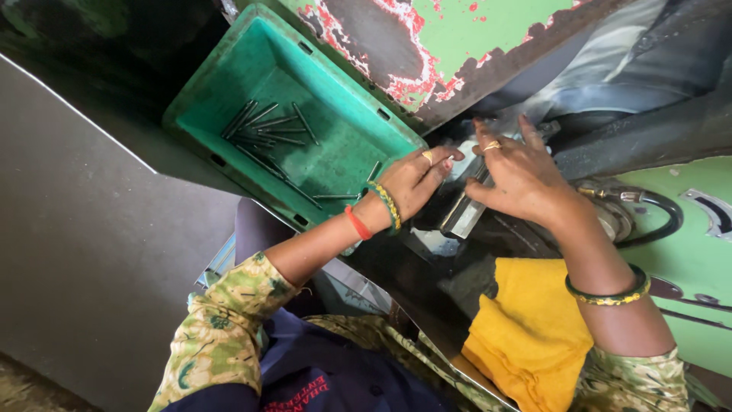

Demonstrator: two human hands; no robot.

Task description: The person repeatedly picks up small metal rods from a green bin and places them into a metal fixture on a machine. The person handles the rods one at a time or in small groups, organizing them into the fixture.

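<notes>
I watch from above as both hands meet at the dark bed of a green machine (686,252) with flaking paint; the left hand (415,179) lies with fingers stretched out flat and close together, tips pressing the upper end of a bright metal block (461,210); it closes round nothing that I can see. The right hand (518,175) sits just beside it, fingers spread fairly wide and bent down over the same block, thumb along its lower side; whether it actually clamps the piece I cannot tell, since the palm hides the contact. The block lies tilted on the machine bed, between the two hands, with its near end free and showing.

To the left a green plastic crate (358,107) stands at a slant, its near rim touching the left wrist; thin metal rods (263,130) lie loose in its far corner, a few more scattered toward the near wall; most of its floor is bare, so there is room there. The right side is tight; a dark hose (663,210) and a fitting crowd the right wrist, and the rusted edge of a green panel (457,53) hangs above both hands. A yellow cloth (526,328) lies on the lap under the right forearm.
</notes>
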